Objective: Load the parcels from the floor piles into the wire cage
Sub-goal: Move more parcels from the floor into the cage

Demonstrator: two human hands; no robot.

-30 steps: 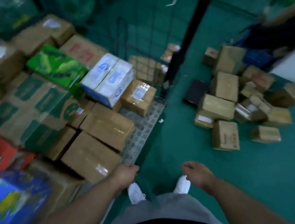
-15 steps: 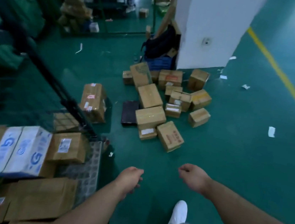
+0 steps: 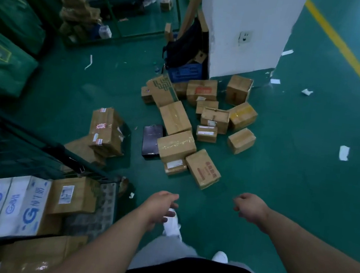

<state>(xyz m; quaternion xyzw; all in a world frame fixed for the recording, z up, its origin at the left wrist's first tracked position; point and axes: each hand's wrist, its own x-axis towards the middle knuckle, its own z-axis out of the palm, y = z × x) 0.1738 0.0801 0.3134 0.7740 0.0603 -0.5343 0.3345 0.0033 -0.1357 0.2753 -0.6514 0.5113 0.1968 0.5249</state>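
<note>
Well left of the white pillar [image 3: 245, 19], the wire cage [image 3: 44, 144] holds boxes [image 3: 72, 195]. Left hand [image 3: 158, 208] loose and empty. The floor parcels [image 3: 176, 144] lie at the pillar's foot: stiff taped cartons, probably light; grip opposite sides. Right hand [image 3: 249, 208] loosely curled, empty.

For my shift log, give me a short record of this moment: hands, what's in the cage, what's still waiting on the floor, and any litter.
hands: left hand and right hand empty, held out above the floor
loaded: cage at lower left holds white cartons and brown boxes
waiting: main pile by the pillar, including a black parcel; small pile beside the cage
litter: paper scraps scattered about
</note>
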